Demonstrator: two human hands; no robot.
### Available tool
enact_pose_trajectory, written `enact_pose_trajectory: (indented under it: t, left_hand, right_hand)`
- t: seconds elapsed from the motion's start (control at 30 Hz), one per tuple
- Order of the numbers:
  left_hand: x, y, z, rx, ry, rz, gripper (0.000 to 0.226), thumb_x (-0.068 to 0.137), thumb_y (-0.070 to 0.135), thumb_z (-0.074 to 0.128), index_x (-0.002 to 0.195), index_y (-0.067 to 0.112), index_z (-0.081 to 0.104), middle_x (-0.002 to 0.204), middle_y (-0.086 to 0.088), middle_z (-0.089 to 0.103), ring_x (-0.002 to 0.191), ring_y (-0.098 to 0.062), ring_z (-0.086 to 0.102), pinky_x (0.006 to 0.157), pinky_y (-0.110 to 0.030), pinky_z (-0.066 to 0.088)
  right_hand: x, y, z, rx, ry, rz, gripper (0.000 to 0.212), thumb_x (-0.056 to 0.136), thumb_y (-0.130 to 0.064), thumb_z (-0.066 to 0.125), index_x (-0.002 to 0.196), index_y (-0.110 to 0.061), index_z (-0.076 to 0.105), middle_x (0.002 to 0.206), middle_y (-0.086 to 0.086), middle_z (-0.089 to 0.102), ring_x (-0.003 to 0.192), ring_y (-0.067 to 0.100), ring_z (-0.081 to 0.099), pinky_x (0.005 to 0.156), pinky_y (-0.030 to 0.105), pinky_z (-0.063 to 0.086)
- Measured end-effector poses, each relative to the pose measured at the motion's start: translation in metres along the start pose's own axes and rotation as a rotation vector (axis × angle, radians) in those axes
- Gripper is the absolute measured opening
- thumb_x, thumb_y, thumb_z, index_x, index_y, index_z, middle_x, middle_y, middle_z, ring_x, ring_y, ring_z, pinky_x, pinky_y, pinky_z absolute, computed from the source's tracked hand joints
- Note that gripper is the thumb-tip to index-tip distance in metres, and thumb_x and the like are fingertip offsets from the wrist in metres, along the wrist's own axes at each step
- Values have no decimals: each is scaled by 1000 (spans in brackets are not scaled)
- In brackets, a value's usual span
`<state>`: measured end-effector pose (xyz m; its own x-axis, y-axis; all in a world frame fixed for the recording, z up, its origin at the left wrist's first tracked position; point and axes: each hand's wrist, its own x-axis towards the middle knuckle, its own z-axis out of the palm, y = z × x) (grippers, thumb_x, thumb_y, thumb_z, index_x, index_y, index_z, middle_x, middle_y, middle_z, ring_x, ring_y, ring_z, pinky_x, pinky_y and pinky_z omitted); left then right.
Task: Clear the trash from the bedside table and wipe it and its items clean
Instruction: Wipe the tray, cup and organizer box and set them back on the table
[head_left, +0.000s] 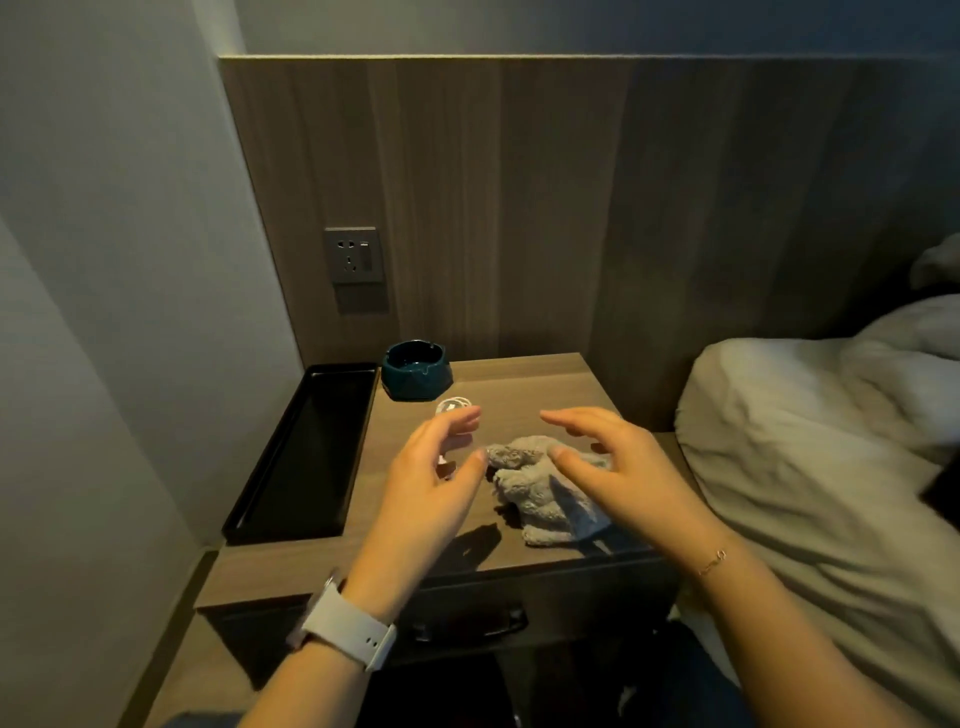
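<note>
A crumpled grey cloth (540, 488) lies near the front of the wooden bedside table (524, 389). My left hand (431, 478) hovers just left of the cloth, fingers relaxed and holding nothing. My right hand (613, 457) hovers over the cloth's right side, fingers spread, also holding nothing. A dark teal ashtray (414, 369) stands at the table's back left. A small coiled white cable (453, 405) lies in front of the ashtray, partly hidden behind my left fingers. Something small and pale shows under my left palm; I cannot tell what it is.
A long black tray (306, 447) runs along the table's left side. A wall socket (354, 255) sits on the wooden headboard panel behind. The bed with white bedding (810, 441) borders the table on the right. A drawer handle (467, 626) shows below the tabletop.
</note>
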<state>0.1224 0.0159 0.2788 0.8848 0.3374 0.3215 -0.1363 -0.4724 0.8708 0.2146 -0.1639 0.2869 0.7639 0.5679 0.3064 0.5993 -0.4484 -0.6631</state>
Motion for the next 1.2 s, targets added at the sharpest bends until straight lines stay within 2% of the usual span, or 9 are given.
enact_pose_trajectory:
  t: [0.1,0.2,0.3,0.43,0.57,0.77,0.87,1.0,1.2]
  left_hand:
    - [-20,18,29,-61,-54,13,36,93,15,57,125,31,54,122,15,55,113,6,51,83,-8,46]
    - [-36,38,65,-109,-143,30,36,93,14,58,122,34,55,122,17,55,114,6,51,95,-18,45]
    - [-53,59,105,-120,-249,69,37,92,16,59,119,40,53,120,23,54,112,13,50,91,-10,43]
    - [-71,90,164,-169,-401,98,37,92,15,59,118,42,53,120,25,53,111,16,49,94,-15,43]
    - [-84,118,228,-208,-523,118,36,92,16,59,122,36,55,123,18,54,113,7,51,98,-26,47]
    - [-98,158,321,-231,-663,138,34,92,14,58,116,38,54,122,16,55,112,5,51,93,-23,46]
    - [-101,169,361,-238,-702,131,35,92,16,59,118,38,52,124,18,52,111,9,50,83,-10,42]
    - [-98,179,405,-277,-709,16,49,92,22,61,136,27,42,138,8,45,121,-1,45,81,-8,38]
    - [-94,176,450,-490,-697,-400,78,86,40,66,149,24,22,147,-1,34,131,-18,40,102,-29,37]
  right_hand:
    - [-41,5,-24,-35,62,33,40,92,-36,55,132,-40,49,123,-29,46,109,-21,40,88,3,33]
    - [-82,15,-52,-94,144,100,42,92,-36,55,133,-39,48,129,-25,48,117,-12,42,95,9,33]
    - [-123,28,-84,-159,204,176,42,92,-34,55,134,-36,50,131,-21,49,118,-9,42,94,6,32]
    - [-178,54,-126,-180,338,236,37,92,-33,56,129,-35,53,126,-20,53,114,-9,45,96,8,34]
    - [-231,86,-163,-213,510,315,37,89,-30,60,127,-29,58,126,-15,56,117,0,49,102,26,41]
    - [-286,126,-217,-314,665,469,38,90,-28,60,128,-28,58,133,-12,50,125,5,42,105,26,36]
    - [-302,145,-238,-343,744,520,38,91,-26,60,129,-26,57,138,-9,47,129,8,37,103,22,29]
    - [-309,174,-261,-279,867,580,45,90,-27,61,134,-27,52,145,-7,39,137,13,28,107,26,23]
    - [-307,222,-300,-120,1103,731,68,89,-29,64,147,-20,30,155,3,21,144,19,17,117,38,21]
